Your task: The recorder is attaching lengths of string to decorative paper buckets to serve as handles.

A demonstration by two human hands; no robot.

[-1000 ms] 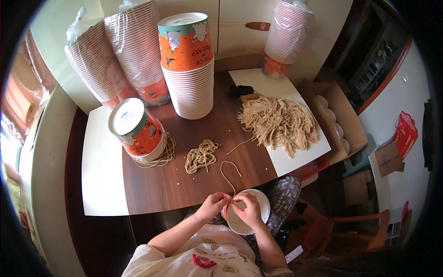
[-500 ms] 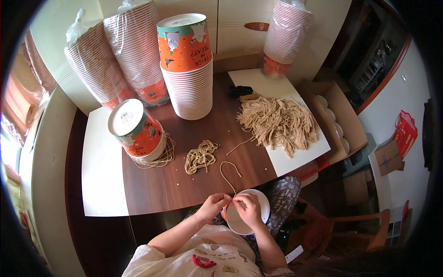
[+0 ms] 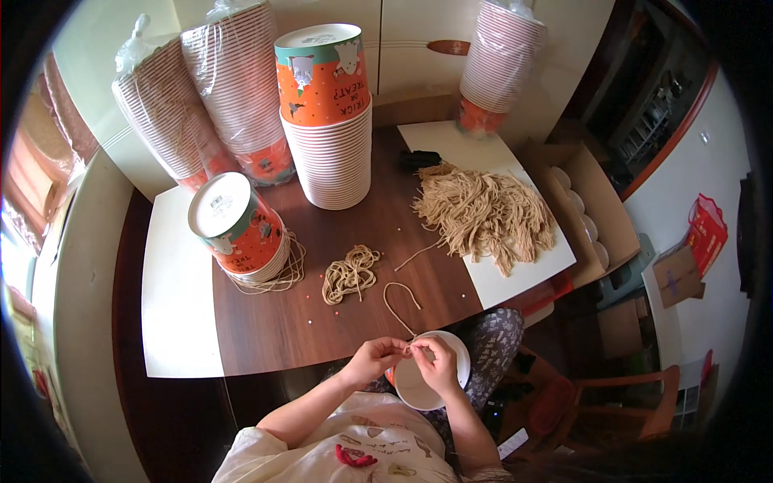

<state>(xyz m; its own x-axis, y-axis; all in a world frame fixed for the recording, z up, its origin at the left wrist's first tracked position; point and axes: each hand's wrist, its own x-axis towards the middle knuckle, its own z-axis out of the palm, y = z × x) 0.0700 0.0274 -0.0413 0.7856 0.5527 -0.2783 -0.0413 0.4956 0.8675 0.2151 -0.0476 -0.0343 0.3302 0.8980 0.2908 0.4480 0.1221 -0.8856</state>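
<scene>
A tan cord (image 3: 386, 299) is curling over the near edge of the bench (image 3: 266, 342) to a bucket (image 3: 420, 393) on the lap; the left hand (image 3: 375, 359) and right hand (image 3: 437, 366) are pinching the cord by the bucket's rim. Open wood is stretching leftward — a looped bundle (image 3: 351, 274) is lying beyond, a string heap (image 3: 487, 213) nearing the right edge.

Bucket (image 3: 420, 391): white inside, orange showing on its left outer wall; mouth facing up, rim partly covered; off the surface (image 3: 270, 342), just beside its near edge, right of the middle.
Cord (image 3: 386, 300): thin, tan, single strand.
Cord's far part: hooked in an open curve on the surface near that edge, tip free.
Cord's near end: pinched at the bucket's rim, mostly hidden.
</scene>
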